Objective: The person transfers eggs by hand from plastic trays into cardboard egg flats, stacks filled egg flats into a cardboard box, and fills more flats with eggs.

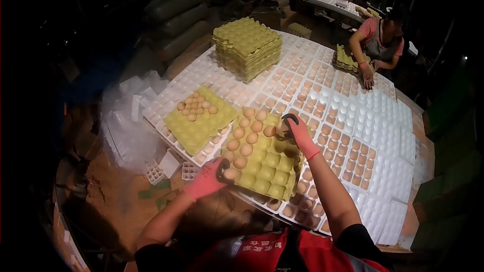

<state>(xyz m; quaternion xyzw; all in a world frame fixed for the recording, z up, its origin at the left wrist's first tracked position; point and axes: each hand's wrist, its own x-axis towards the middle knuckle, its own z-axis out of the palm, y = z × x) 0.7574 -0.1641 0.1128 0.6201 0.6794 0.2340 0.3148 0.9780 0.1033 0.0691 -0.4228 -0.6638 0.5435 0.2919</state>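
My left hand (207,177), in a pink glove with dark fingers, is closed on an egg (231,174) at the near left corner of a yellow egg tray (263,183). On the tray's far right side, my right hand (301,135), gloved alike, has its fingers curled round another egg (283,128). Brown eggs (246,150) fill the left part of this tray, while its near right cups hold none. The tray rests on white plastic egg packs. Left of it lies a second yellow tray (189,130) with a cluster of eggs (197,105) on it.
A tall stack of yellow trays (247,48) stands at the back of the table. White packs with eggs (359,163) and bare white packs (388,186) cover the right side. A co-worker (379,45) leans over trays at the far right. Clear plastic wrapping (126,126) lies left.
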